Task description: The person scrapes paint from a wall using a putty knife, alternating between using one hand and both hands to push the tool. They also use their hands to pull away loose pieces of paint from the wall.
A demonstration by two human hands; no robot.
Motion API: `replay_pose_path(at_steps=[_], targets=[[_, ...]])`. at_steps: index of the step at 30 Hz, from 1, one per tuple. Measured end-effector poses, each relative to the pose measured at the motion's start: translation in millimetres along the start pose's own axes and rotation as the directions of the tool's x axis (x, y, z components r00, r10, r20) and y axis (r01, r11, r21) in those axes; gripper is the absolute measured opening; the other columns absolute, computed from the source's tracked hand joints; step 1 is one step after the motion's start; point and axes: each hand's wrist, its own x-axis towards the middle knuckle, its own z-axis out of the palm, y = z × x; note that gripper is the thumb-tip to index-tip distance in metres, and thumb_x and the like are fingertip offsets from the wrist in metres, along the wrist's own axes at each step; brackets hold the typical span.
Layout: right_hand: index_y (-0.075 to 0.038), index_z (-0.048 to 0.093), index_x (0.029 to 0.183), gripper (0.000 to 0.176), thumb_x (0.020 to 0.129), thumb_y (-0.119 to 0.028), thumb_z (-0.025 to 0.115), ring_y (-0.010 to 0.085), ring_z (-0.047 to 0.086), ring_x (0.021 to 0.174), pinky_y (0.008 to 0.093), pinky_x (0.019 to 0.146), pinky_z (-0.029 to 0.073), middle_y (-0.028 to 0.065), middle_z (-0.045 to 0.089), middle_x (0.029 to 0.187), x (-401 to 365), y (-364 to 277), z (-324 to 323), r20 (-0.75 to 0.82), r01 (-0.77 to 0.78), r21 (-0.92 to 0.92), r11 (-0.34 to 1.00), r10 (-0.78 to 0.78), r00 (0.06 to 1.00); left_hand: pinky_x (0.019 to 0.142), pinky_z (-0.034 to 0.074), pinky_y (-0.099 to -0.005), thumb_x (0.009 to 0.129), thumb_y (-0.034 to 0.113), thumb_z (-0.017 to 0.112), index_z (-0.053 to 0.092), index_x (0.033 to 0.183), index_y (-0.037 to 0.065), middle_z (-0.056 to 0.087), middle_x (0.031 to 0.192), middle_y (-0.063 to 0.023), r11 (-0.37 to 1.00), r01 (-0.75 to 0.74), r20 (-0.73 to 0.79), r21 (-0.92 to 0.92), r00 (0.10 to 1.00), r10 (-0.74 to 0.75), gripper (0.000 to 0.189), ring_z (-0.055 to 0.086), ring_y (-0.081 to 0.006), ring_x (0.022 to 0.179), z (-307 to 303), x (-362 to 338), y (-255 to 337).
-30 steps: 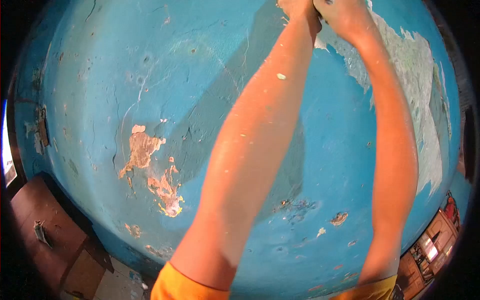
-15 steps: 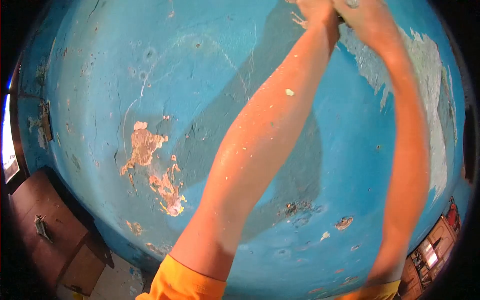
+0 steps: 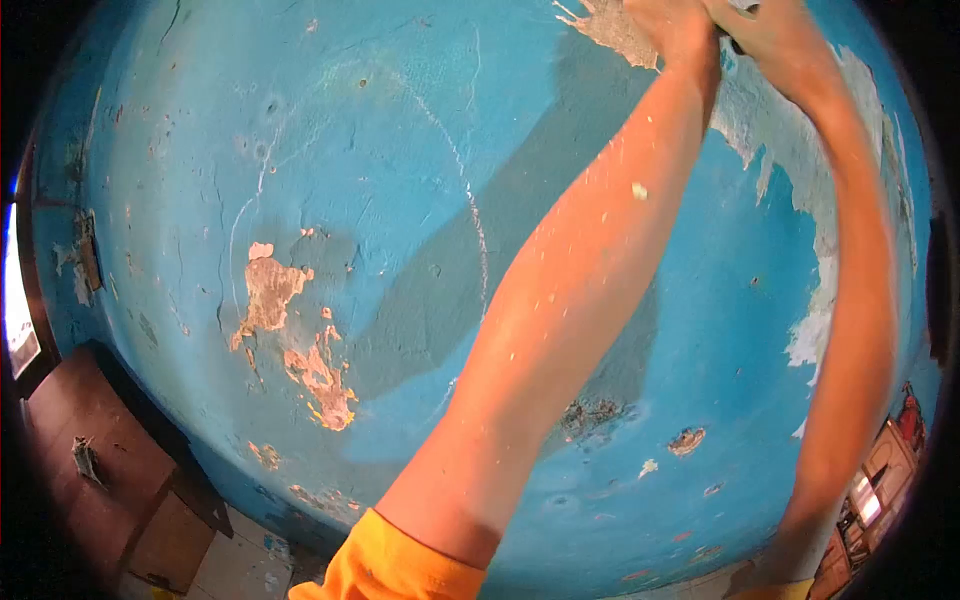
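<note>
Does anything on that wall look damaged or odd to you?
Yes. The blue wall looks damaged: paint seems missing in a big pale patch behind the right arm and a smaller brownish patch toward the picture's left. Ragged edges interrupt the blue.

Blue painted wall, cracked & peeling, spreads around the grip; ragged grey bare patch continues below/R of it. Far L of grip: bright narrow opening. Far below-L: reddish-brown flat-panelled furniture, pale floor. Far below-R: brown wooden cabinet. Strong light, w/ shadows on wall.
</note>
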Motion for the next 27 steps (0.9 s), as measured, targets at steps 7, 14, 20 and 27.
replay_pose_path(at_steps=[7, 14, 20, 27], targets=[[0.003, 0.064, 0.086, 0.026, 0.077, -0.020, 0.059, 0.0369, 0.064, 0.079, 0.0394, 0.071, 0.049, 0.0251, 0.063, 0.082, 16, -16, 12, 0.214, -0.250, -0.074, 0.966, 0.260, 0.942, 0.053, 0.049, -0.0347, 0.088, 0.026, 0.050, 0.062, 0.089, -0.003, 0.065, 0.083, -0.0128, 0.145, 0.682, 0.642, -0.717, 0.727, -0.243, 0.032, 0.062, -0.0225, 0.064, -50, 28, -11], [0.003, 0.065, 0.080, 0.025, 0.079, -0.021, 0.059, 0.0330, 0.065, 0.069, 0.0400, 0.066, 0.050, 0.0229, 0.065, 0.075, -4, -23, -18, 0.158, -0.099, 0.015, 0.995, 0.095, 0.983, 0.054, 0.050, -0.0371, 0.090, 0.026, 0.044, 0.064, 0.090, -0.002, 0.066, 0.090, -0.0158, 0.997, -0.079, 0.200, -0.018, 0.976, 0.081, 0.034, 0.065, -0.0261, 0.072, -31, 19, -24], [0.004, 0.063, 0.078, 0.024, 0.079, -0.019, 0.058, 0.0364, 0.062, 0.067, 0.0420, 0.063, 0.048, 0.0244, 0.063, 0.075, 22, -16, 15, 0.203, -0.244, 0.203, 0.948, 0.203, 0.958, 0.051, 0.049, -0.0376, 0.089, 0.026, 0.041, 0.062, 0.090, -0.001, 0.066, 0.086, -0.0132, 0.271, 0.758, 0.664, -0.594, 0.652, -0.367, 0.034, 0.065, -0.0256, 0.068, -52, 51, -16], [0.003, 0.064, 0.082, 0.023, 0.080, -0.019, 0.058, 0.0375, 0.063, 0.074, 0.0407, 0.067, 0.049, 0.0237, 0.063, 0.079, 12, -16, 13, 0.174, -0.238, -0.014, 0.971, 0.237, 0.956, 0.055, 0.052, -0.0393, 0.090, 0.029, 0.042, 0.060, 0.109, -0.001, 0.063, 0.096, -0.0179, 0.359, 0.680, 0.562, -0.639, 0.732, -0.386, 0.040, 0.064, -0.0278, 0.084, -42, 30, -19]])
